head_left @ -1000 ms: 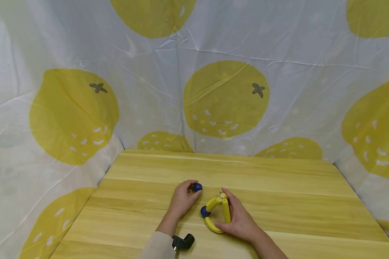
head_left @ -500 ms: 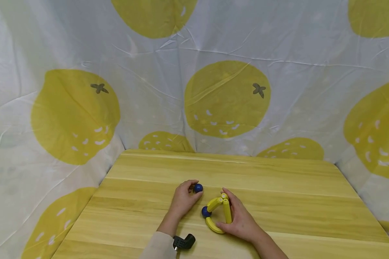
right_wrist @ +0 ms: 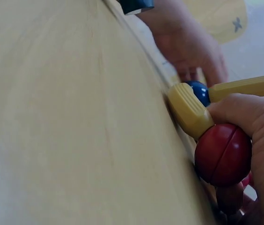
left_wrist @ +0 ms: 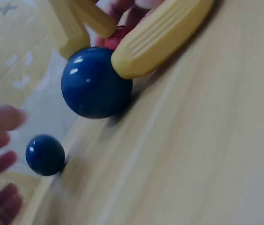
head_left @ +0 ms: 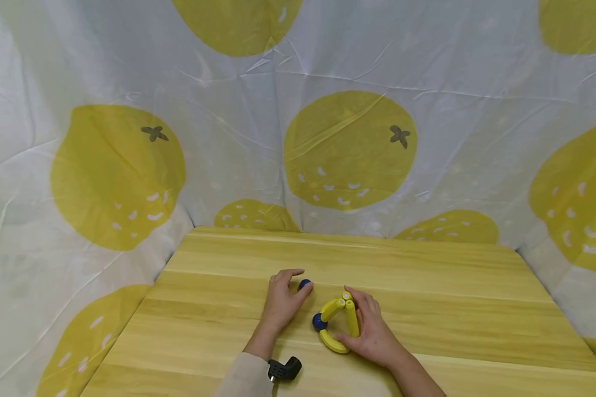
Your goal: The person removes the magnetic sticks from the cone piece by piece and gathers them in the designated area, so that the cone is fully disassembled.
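My left hand has its fingers spread around a loose blue ball on the table. In the left wrist view that ball shows a gap to the fingers. With thumb and fingers my right hand grips a ball-and-rod building-toy frame. It has a curved yellow rod at its base, a blue joint ball on its left side and yellow rods rising with pale round ends. A red ball joins its base beside my right thumb; the right fingers partly hide this side.
The wooden table extends to all sides of the hands. A black angular device sits at the left wrist. Behind the table hangs a pale curtain with yellow fruit prints.
My left fingers have opened away from the loose blue ball, the index finger lifting. My right hand keeps its grip on the frame, which is almost unmoved.
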Available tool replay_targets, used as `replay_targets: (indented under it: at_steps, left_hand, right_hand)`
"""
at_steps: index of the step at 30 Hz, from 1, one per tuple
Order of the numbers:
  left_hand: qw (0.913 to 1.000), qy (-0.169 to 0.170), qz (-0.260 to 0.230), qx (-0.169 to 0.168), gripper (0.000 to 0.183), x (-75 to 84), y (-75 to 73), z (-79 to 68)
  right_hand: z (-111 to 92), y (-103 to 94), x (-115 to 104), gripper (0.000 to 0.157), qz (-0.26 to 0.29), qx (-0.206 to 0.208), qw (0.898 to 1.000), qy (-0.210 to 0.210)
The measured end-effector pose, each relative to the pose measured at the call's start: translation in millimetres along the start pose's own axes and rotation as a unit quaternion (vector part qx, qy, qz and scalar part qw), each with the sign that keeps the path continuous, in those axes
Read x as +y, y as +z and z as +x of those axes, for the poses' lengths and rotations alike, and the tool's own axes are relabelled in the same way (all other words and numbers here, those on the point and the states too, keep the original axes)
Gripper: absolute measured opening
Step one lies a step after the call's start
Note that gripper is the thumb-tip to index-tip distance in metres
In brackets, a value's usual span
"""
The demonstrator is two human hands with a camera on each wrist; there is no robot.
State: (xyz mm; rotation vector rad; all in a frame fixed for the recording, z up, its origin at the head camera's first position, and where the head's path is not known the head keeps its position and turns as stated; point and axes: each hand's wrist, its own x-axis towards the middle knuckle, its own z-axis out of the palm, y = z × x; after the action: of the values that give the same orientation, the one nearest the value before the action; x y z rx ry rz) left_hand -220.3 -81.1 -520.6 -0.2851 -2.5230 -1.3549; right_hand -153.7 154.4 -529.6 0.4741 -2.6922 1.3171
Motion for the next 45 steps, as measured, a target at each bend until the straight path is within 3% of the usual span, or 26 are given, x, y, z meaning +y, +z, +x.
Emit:
replay_targets:
  at_steps: [3, 6, 9, 12, 16, 20, 26, 30, 40, 45]
  left_hand:
    - [0.9971, 0.057, -0.022, 0.046, 0.020, 13.8, -0.3, 0.2]
    - [0.9864, 0.143, -0.058, 0.056, 0.005, 26.7, 1.4, -1.8]
    - [0.9718, 0.219, -0.083, 0.023, 0.004, 36.9, 6.6, -6.0]
    - [0.9617, 0.255, -0.097, -0.023, 0.015, 43.8, 13.6, -11.3]
    - [0.9625, 0.249, -0.088, -0.061, 0.026, 49.7, 19.8, -17.4]
    - [0.9682, 0.228, -0.068, -0.078, 0.025, 51.9, 20.2, -20.3]
    - [0.9695, 0.215, -0.067, -0.097, 0.022, 52.3, 9.8, -19.4]
    - [0.9716, 0.186, -0.070, -0.128, 0.021, 52.8, 0.3, -16.8]
    - [0.9614, 0.112, -0.106, -0.228, 0.019, 42.8, -24.7, -10.2]
    - [0.9567, 0.089, -0.111, -0.254, 0.019, 36.6, -31.7, -7.6]
  right_hand:
    - [1, -2.1, 1, 0.097, 0.012, 0.003, 1.000, -0.005]
    - [1, -4.2, 2, 0.092, 0.011, 0.005, 1.000, -0.008]
    - [2, -6.3, 4, 0.087, 0.012, 0.012, 1.000, -0.011]
    - [3, -8.0, 7, 0.082, 0.023, 0.016, 1.000, -0.011]
    - [3, -7.8, 9, 0.078, 0.031, 0.016, 0.999, -0.015]
    - [3, -6.2, 10, 0.076, 0.035, 0.018, 0.999, -0.005]
    - [3, -5.9, 10, 0.074, 0.038, 0.019, 0.999, 0.011]
    - [4, -7.0, 11, 0.073, 0.042, 0.023, 0.999, 0.018]
    - [6, -8.7, 13, 0.065, 0.036, 0.067, 0.997, 0.032]
    - [7, -12.9, 16, 0.066, 0.013, 0.086, 0.995, 0.043]
